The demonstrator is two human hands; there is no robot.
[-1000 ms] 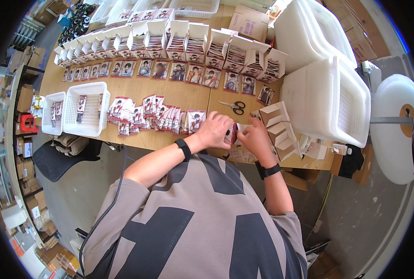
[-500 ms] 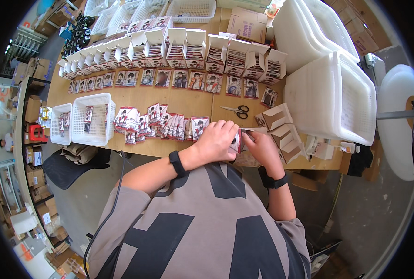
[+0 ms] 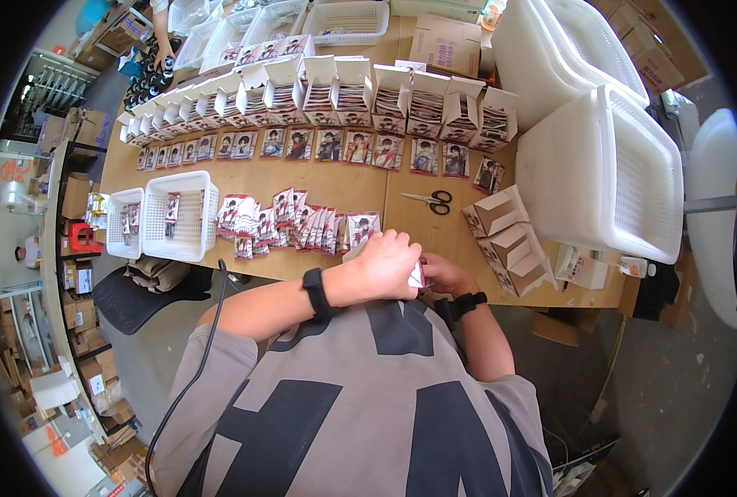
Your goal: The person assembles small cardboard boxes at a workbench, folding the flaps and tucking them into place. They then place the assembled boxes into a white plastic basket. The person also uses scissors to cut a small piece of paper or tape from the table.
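At the table's front edge, close to my body, a small white and red carton [image 3: 417,275] is between my hands. My left hand [image 3: 387,265] is closed over it from the left and hides most of it. The curled fingers of my right hand [image 3: 444,275] grip its right side. Just left of my left hand lies a single picture packet [image 3: 362,225], at the end of a heap of red-and-white packets [image 3: 314,228]. Black-handled scissors [image 3: 431,200] lie beyond my hands, and opened flat-lying cartons [image 3: 513,248] rest to the right.
A long row of open boxes filled with packets [image 3: 425,112] crosses the table, with single packets [image 3: 329,145] laid before it. White baskets [image 3: 180,236] stand left; big white bins [image 3: 600,178] stand right. At the far left another person's hand [image 3: 165,56] reaches over black items.
The carton's raised flap no longer shows, and my hands have drawn it slightly toward my body. My right hand has moved left and down. Another person's arm has appeared at the far left.
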